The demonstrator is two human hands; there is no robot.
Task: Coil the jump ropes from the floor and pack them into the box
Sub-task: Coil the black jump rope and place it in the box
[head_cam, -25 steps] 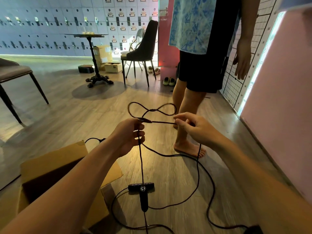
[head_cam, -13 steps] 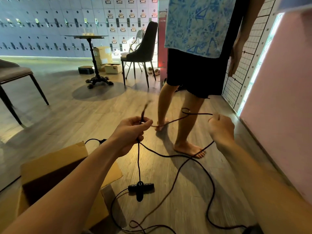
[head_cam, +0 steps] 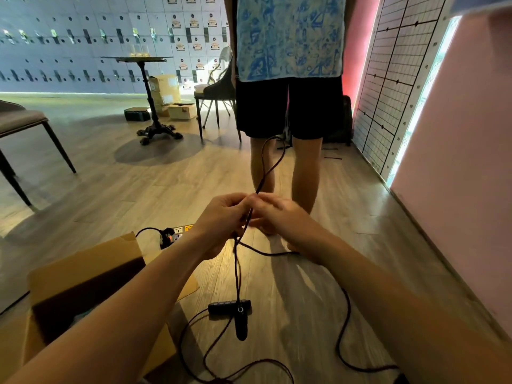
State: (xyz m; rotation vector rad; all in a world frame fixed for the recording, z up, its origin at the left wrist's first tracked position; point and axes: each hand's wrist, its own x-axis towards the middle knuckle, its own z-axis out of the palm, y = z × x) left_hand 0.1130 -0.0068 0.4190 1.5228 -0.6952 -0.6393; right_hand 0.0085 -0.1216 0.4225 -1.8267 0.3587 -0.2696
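Note:
A black jump rope (head_cam: 237, 273) runs up from the floor into both my hands, which meet in mid-air at the centre. My left hand (head_cam: 221, 223) grips the cord, and my right hand (head_cam: 279, 220) pinches it right beside the left. A loop of rope (head_cam: 273, 159) stands up above the hands. One black handle (head_cam: 241, 325) dangles below on the cord, in front of another black handle (head_cam: 221, 306) lying on the floor. More cord (head_cam: 340, 342) snakes across the floor at the right. The open cardboard box (head_cam: 83, 273) stands at lower left.
A barefoot person (head_cam: 288, 106) in black shorts stands just beyond my hands. A power strip (head_cam: 177, 232) with a plug lies behind the box. A chair (head_cam: 25, 126) stands at left, a round pedestal table (head_cam: 144, 62) and another chair (head_cam: 219, 90) farther back. A pink wall (head_cam: 457, 162) runs along the right.
My right hand has swung back in from the right to meet the left, laying another loop of rope against it. The standing person has stepped to the centre, right ahead of me.

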